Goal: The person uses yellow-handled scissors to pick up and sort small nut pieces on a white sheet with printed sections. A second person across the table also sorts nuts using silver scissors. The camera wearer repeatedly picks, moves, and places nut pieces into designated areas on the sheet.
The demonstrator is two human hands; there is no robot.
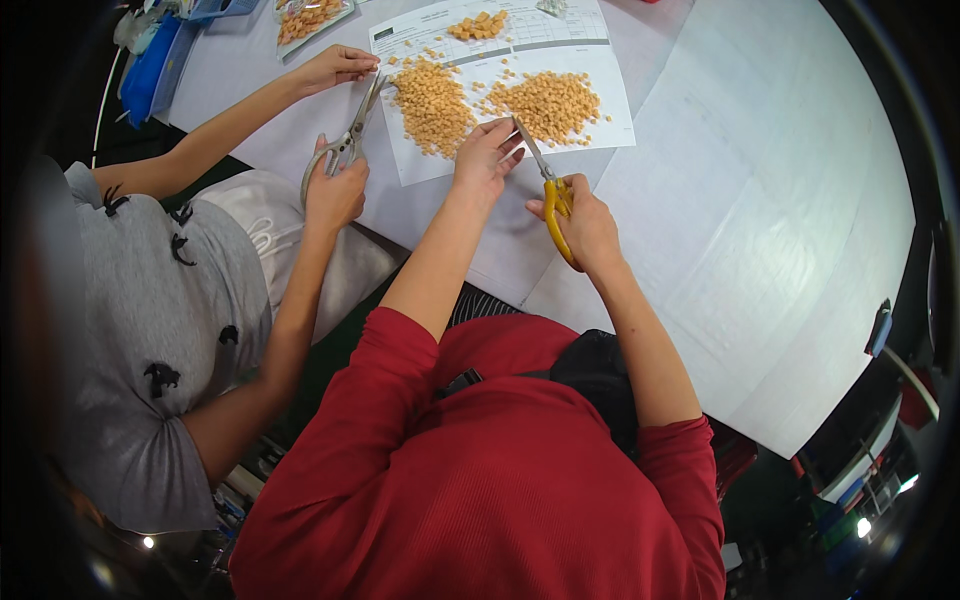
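Observation:
My right hand (pixel 590 228) grips yellow-handled scissors (pixel 553 225), their blades pointing up and left. At the blade tips, the fingers of my left hand (pixel 482 158) are pinched together; whatever they hold is too small to make out. Just beyond lies a pile of small orange pieces (pixel 550 105) on printed paper sheets (pixel 615 95). A second pile of orange pieces (pixel 432 110) is to its left, and a smaller heap of larger orange chunks (pixel 480 25) sits farther back.
At my left, a co-worker in grey holds metal-coloured scissors (pixel 357 128) near the left pile. A clear bag of orange pieces (pixel 308 20) and a blue bin (pixel 160 70) stand at the back left. The pale-covered table (pixel 760 220) extends right.

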